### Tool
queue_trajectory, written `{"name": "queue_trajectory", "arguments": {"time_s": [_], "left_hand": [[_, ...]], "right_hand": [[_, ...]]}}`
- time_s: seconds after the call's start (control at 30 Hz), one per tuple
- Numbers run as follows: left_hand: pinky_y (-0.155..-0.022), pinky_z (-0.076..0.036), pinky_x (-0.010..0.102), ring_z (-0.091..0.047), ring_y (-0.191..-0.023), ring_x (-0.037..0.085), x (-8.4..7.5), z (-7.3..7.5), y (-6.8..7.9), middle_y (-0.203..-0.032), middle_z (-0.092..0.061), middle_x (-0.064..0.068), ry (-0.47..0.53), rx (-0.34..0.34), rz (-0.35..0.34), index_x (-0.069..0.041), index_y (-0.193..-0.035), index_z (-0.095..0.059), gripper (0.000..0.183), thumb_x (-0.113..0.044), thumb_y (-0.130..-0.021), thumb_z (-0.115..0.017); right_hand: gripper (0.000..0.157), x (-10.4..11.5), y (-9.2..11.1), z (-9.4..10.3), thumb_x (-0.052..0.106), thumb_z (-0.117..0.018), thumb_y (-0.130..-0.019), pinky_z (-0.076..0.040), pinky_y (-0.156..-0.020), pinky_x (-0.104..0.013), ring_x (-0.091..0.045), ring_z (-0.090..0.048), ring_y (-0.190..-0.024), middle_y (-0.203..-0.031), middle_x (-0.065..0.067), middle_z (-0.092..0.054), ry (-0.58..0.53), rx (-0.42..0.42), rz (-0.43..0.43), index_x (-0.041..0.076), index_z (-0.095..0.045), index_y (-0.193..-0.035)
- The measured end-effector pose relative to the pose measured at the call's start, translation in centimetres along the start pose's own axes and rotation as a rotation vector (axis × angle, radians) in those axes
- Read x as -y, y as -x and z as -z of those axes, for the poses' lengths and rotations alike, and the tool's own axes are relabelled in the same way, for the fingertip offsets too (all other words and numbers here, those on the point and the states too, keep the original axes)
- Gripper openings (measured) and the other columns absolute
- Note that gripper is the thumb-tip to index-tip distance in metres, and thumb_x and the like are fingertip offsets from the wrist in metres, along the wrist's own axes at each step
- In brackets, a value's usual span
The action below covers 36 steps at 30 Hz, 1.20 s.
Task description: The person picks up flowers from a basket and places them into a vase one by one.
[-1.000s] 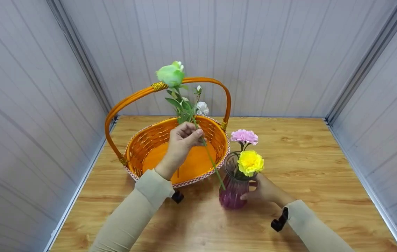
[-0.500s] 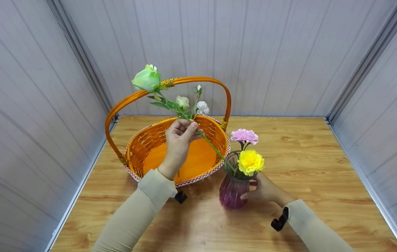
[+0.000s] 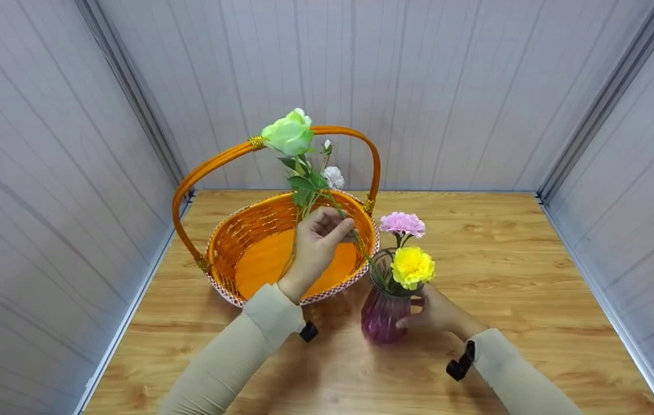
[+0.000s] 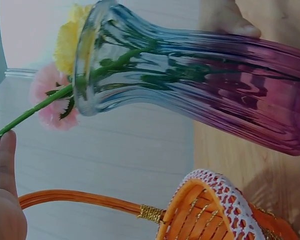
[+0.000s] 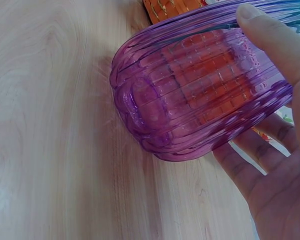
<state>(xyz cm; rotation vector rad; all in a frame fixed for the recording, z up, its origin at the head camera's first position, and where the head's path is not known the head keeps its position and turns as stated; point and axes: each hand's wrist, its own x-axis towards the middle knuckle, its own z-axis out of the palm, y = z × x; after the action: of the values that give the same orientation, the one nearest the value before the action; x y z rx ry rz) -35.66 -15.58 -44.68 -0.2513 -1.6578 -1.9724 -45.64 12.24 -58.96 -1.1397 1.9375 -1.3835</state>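
Observation:
My left hand pinches the stem of a pale green artificial rose over the basket's right side. The stem slants down to the right, and its lower part passes through the mouth of a ribbed glass vase, clear above and purple below. A yellow carnation and a pink carnation stand in the vase. My right hand holds the vase from the right; in the right wrist view its thumb lies along one side, with the fingers on the other.
An orange woven basket with a tall arched handle stands left of the vase. White flowers stick up at its back rim. The wooden table is bounded by pale panel walls at the back and sides.
The rose's stem end has gone from in front of the vase up and into its mouth. The bloom swung left, then back right, as my left hand shifted right. Right hand and vase stayed still.

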Motion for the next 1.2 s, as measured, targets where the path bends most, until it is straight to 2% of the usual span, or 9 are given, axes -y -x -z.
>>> {"name": "queue_trajectory", "arguments": {"time_s": [0.1,0.23,0.33,0.5,0.63,0.8,0.9,1.1,1.2], "left_hand": [[-0.075,-0.068,0.038,-0.075,-0.077,0.014,0.3,-0.3,0.2,-0.093,-0.075,0.010,-0.046,0.036,0.004,0.012,-0.117,-0.063,0.020,0.004,-0.101,-0.072],[-0.075,-0.068,0.039,-0.075,-0.081,0.014,0.7,-0.7,0.2,-0.100,-0.071,0.005,-0.060,0.068,0.005,0.007,-0.133,-0.056,0.035,0.001,-0.102,-0.073],[-0.076,-0.068,0.040,-0.076,-0.083,0.014,1.0,-1.2,0.3,-0.103,-0.068,0.005,-0.071,0.085,0.003,0.004,-0.137,-0.051,0.040,0.000,-0.103,-0.072],[-0.075,-0.068,0.039,-0.074,-0.081,0.009,1.3,-2.0,0.4,-0.105,-0.066,0.021,-0.142,0.117,-0.041,0.007,-0.136,-0.050,0.033,0.003,-0.106,-0.064],[-0.072,-0.068,0.038,-0.074,-0.077,0.009,1.4,-2.4,0.3,-0.104,-0.067,0.032,-0.162,0.134,-0.065,0.008,-0.136,-0.053,0.026,0.001,-0.111,-0.055],[-0.074,-0.068,0.038,-0.076,-0.078,0.019,1.5,-2.8,0.2,-0.097,-0.068,0.037,-0.156,0.133,-0.055,0.008,-0.134,-0.058,0.024,-0.005,-0.115,-0.049],[-0.078,-0.068,0.039,-0.077,-0.081,0.025,1.4,-3.1,0.1,-0.097,-0.070,0.034,-0.164,0.121,-0.046,0.008,-0.129,-0.063,0.022,-0.004,-0.114,-0.053],[-0.079,-0.068,0.037,-0.077,-0.082,0.019,1.1,-3.4,0.1,-0.101,-0.073,0.032,-0.200,0.133,-0.028,0.010,-0.116,-0.070,0.015,-0.002,-0.107,-0.066],[-0.078,-0.068,0.038,-0.076,-0.081,0.021,1.0,-3.6,0.0,-0.100,-0.074,0.031,-0.236,0.140,-0.043,0.009,-0.114,-0.071,0.014,-0.002,-0.106,-0.068]], "right_hand": [[0.093,0.1,0.0,0.0,0.012,-0.094,-0.086,-0.046,-0.117,-0.070,-0.052,-0.046,-0.149,-0.161,-0.026,-0.049,-0.004,0.001,0.004,0.003,-0.042,-0.162],[0.093,0.1,-0.1,-0.1,0.012,-0.094,-0.085,-0.045,-0.117,-0.070,-0.053,-0.045,-0.150,-0.161,-0.026,-0.049,-0.003,0.002,-0.005,0.005,-0.042,-0.162],[0.094,0.1,-0.1,-0.1,0.012,-0.094,-0.085,-0.044,-0.118,-0.071,-0.053,-0.044,-0.151,-0.162,-0.025,-0.048,-0.004,0.003,-0.009,0.007,-0.041,-0.162],[0.093,0.1,0.0,0.0,0.012,-0.094,-0.085,-0.042,-0.119,-0.071,-0.052,-0.043,-0.151,-0.162,-0.025,-0.048,-0.009,0.002,-0.017,0.006,-0.041,-0.162],[0.091,0.1,0.1,0.0,0.013,-0.094,-0.086,-0.042,-0.119,-0.072,-0.051,-0.042,-0.152,-0.163,-0.023,-0.048,-0.004,0.003,-0.030,0.007,-0.043,-0.161],[0.092,0.0,0.0,-0.1,0.013,-0.094,-0.086,-0.042,-0.120,-0.071,-0.051,-0.042,-0.153,-0.163,-0.023,-0.047,-0.005,0.002,-0.035,0.008,-0.042,-0.162],[0.092,-0.1,0.0,-0.1,0.013,-0.094,-0.086,-0.042,-0.119,-0.071,-0.051,-0.043,-0.152,-0.163,-0.023,-0.047,-0.005,-0.002,-0.033,0.009,-0.042,-0.162],[0.090,0.0,0.0,0.0,0.015,-0.093,-0.087,-0.042,-0.119,-0.071,-0.049,-0.043,-0.153,-0.165,-0.021,-0.047,-0.004,0.003,-0.026,0.011,-0.044,-0.162],[0.089,0.1,0.0,0.0,0.016,-0.093,-0.088,-0.042,-0.119,-0.071,-0.049,-0.043,-0.153,-0.165,-0.020,-0.047,-0.006,0.010,-0.032,0.012,-0.044,-0.162]]}}
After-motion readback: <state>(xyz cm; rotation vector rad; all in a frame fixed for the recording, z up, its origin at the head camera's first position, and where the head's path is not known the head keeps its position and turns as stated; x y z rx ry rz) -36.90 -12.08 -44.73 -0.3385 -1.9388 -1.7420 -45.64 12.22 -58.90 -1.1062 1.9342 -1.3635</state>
